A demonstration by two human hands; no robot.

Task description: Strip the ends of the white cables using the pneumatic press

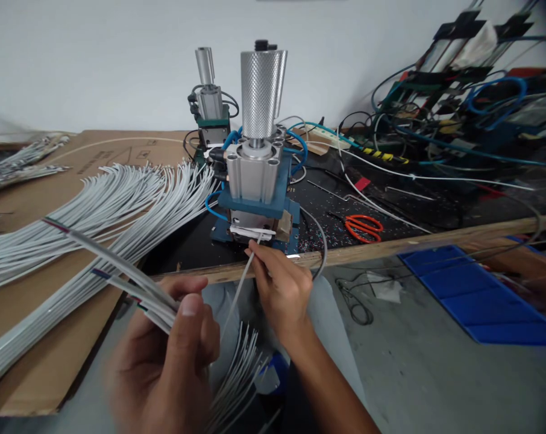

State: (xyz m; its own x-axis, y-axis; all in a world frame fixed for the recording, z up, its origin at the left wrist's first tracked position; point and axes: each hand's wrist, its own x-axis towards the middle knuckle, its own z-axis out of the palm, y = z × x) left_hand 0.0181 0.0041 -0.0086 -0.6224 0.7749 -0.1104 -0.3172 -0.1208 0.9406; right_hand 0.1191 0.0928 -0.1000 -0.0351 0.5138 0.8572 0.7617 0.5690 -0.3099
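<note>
My left hand point(178, 355) is closed around several grey cables point(132, 274), whose stripped ends fan out to the upper left and show thin coloured wires. Between the fingertips of my right hand point(277, 280) is a single white cable point(240, 286). Its upper end meets the white-wrapped front slot of a small pneumatic press point(254, 175); whether the end is inside the slot I cannot tell. A knurled metal cylinder point(259, 90) tops the press. More loose cables point(241, 374) hang low between my legs.
Bundles of white cables point(96, 223) lie on cardboard point(92, 154) at left. A second press point(210, 102) stands behind. Orange-handled scissors point(363, 228) and scattered wire scraps lie on the black bench, right. Below its wooden edge is a blue bin point(472, 295). Tangled hoses fill the far right.
</note>
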